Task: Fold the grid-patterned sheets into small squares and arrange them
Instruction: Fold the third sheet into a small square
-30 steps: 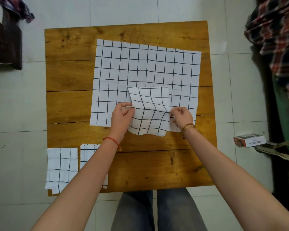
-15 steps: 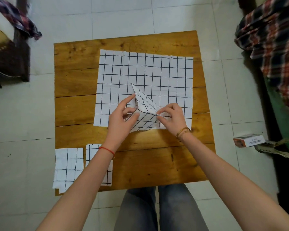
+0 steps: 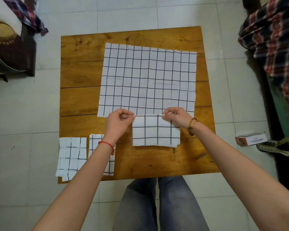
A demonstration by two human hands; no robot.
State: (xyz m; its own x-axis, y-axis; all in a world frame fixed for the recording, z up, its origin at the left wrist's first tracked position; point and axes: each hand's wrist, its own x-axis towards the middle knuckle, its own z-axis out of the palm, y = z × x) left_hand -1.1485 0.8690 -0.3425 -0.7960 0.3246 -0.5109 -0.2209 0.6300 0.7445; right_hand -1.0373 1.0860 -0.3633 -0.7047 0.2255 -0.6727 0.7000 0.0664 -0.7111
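Note:
A folded grid-patterned sheet (image 3: 155, 130) hangs from its top edge over the near middle of the wooden table (image 3: 80, 80). My left hand (image 3: 119, 123) pinches its top left corner and my right hand (image 3: 178, 117) pinches its top right corner. Behind it a large unfolded grid sheet (image 3: 147, 77) lies flat on the table. Two folded grid squares lie at the near left corner: one (image 3: 71, 157) overhangs the table edge, the other (image 3: 94, 144) is partly hidden under my left forearm.
A small cardboard box (image 3: 250, 139) lies on the tiled floor to the right. Plaid cloth (image 3: 274, 39) covers furniture at the far right. A dark chair with plaid fabric (image 3: 12, 47) stands at the far left. My legs are under the near table edge.
The small sheet was folded over once more and pulled toward me off the large sheet. Both hands now pinch its top corners, and it is squarer and flatter than before.

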